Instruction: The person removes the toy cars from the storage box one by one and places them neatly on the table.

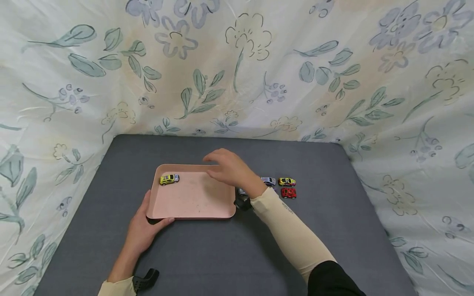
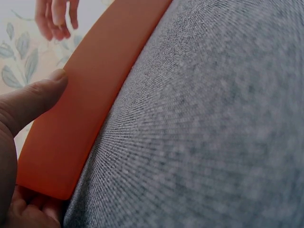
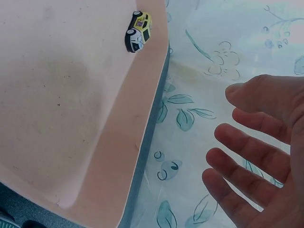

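A shallow pink tray [image 1: 196,197] lies on the grey table, with one small yellow toy car [image 1: 169,179] near its back left corner. My left hand [image 1: 142,228] holds the tray's front left corner, thumb along the front wall; in the left wrist view the fingers [image 2: 35,211] curl at the tray's end. Over the back right part of the tray is my right hand [image 1: 231,168], fingers spread and slightly bent. Nothing is in that hand [image 3: 261,152] in the right wrist view, where the toy car [image 3: 138,31] sits well apart from it.
Right of the tray stand a yellow toy car [image 1: 286,181], a red one [image 1: 289,193] and a silver-blue one [image 1: 268,181]. My right forearm partly hides this group. Flowered cloth [image 1: 244,82] hangs behind the table [image 1: 207,259] and along its sides.
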`<state>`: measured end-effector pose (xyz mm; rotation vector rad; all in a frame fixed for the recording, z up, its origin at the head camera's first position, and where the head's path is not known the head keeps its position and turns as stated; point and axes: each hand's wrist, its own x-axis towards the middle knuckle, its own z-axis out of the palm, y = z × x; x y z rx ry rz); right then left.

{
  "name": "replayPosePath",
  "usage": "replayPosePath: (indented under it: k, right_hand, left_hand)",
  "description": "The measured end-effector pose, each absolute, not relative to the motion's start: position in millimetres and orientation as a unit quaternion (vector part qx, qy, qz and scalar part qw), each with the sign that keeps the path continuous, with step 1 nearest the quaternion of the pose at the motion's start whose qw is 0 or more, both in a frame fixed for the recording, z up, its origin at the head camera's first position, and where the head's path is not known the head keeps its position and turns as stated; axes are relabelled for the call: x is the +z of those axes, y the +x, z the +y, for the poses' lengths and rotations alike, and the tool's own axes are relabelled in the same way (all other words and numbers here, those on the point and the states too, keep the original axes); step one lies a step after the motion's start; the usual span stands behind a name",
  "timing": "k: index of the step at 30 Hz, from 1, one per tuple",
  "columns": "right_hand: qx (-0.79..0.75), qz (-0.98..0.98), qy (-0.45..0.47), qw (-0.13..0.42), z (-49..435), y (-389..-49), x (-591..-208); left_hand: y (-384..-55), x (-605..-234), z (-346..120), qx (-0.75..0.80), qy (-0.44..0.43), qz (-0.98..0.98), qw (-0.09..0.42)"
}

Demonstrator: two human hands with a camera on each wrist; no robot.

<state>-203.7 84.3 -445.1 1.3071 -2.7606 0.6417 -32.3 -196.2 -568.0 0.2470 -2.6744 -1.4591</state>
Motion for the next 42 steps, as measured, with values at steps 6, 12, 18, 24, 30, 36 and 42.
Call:
replayPosePath:
  k: [6,12,18,24,30,36,42]
  right_hand:
    - [0.192,-0.881,0.433,0.011,77,-205,-445]
    - [0.191,-0.875,0.445,0.009,68,-207,-446]
    - [0.188,-0.877,0.442,0.003,56,-207,-449]
    - [0.18,-0.874,0.452,0.014,47,-206,-453]
    - [0.166,-0.877,0.45,0.011,41,-205,-459]
    - [0.16,-0.876,0.454,-0.006,33,-205,-462]
    - [0.156,-0.875,0.458,-0.015,28,-207,-469]
  left_hand:
    - [-32,-567,-196,-0.48,0.078,-0.873,0.044]
    - [-32,-567,-196,-0.481,0.078,-0.872,0.042]
    - [-31,-566,-196,-0.477,0.081,-0.874,0.04]
    - [-32,-567,-196,-0.476,0.082,-0.875,0.041]
    - [-32,-567,-196,-0.474,0.081,-0.876,0.041]
    - [-32,-567,-197,-0.475,0.081,-0.876,0.041]
    - [-32,-566,-197,-0.475,0.078,-0.876,0.04]
